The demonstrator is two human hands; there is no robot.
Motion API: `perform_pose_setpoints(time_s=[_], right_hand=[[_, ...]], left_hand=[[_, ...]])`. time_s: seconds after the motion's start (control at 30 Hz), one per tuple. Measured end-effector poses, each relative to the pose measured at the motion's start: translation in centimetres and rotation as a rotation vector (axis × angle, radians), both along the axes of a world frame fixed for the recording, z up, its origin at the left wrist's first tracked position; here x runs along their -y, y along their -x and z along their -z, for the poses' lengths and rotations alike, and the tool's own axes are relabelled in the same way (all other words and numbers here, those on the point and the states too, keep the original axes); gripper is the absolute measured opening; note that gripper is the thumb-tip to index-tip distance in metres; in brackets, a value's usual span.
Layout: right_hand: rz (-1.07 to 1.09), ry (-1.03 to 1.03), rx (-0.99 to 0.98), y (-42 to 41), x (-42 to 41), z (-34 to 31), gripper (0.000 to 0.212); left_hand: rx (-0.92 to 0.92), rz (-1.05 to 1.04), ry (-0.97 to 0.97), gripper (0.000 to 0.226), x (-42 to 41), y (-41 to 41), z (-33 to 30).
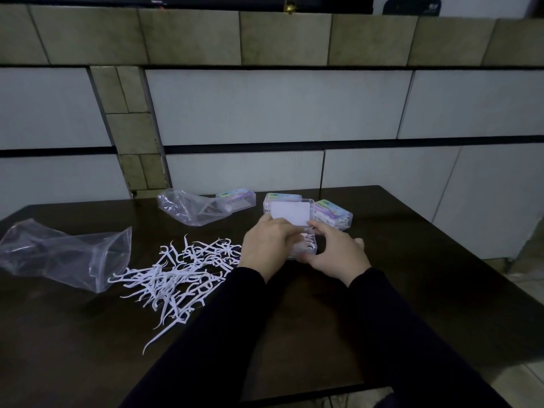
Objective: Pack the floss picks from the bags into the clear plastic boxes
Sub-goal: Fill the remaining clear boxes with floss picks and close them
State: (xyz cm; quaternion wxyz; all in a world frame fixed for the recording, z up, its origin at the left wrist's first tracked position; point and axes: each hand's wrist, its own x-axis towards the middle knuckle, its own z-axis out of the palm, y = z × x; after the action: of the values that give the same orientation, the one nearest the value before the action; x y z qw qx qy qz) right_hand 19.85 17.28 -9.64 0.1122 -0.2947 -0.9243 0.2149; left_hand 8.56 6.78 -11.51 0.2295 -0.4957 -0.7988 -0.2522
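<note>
A clear plastic box (306, 245) with its lid (290, 212) raised sits at the table's middle; white floss picks show inside it. My left hand (266, 244) curls over the box's left side and my right hand (334, 250) grips its right side. A loose pile of white floss picks (176, 273) lies on the dark table to the left of my hands. One clear bag (64, 254) lies at the far left, another clear bag (188, 209) behind the pile.
Three closed boxes with coloured labels stand behind my hands: one (238, 198) by the rear bag, one (281, 198) behind the raised lid, one (334, 214) to the right. The dark table (412, 275) ends at a tiled wall behind and drops off at right.
</note>
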Motion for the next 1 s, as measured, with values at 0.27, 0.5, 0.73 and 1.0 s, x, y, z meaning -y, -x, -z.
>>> perform_pose_setpoints(time_s=[0.27,0.5,0.73,1.0], right_hand=[[0.008,-0.212,0.028,0.5,2.1,-0.9,0.084],[-0.159,-0.302,-0.055,1.5,5.9,-1.6,0.051],[-0.318,-0.369,0.030,3.5,9.0,0.0,0.046],[-0.286,-0.455,0.091,5.0,10.2,0.5,0.036]], left_hand=[[0.255,-0.265,-0.234,0.022,4.0,2.8,-0.4],[0.155,-0.252,0.043,0.021,7.2,2.8,-0.7],[0.225,-0.194,0.435,0.046,12.3,4.2,-3.8],[0.304,-0.276,0.610,0.053,13.3,3.9,-3.7]])
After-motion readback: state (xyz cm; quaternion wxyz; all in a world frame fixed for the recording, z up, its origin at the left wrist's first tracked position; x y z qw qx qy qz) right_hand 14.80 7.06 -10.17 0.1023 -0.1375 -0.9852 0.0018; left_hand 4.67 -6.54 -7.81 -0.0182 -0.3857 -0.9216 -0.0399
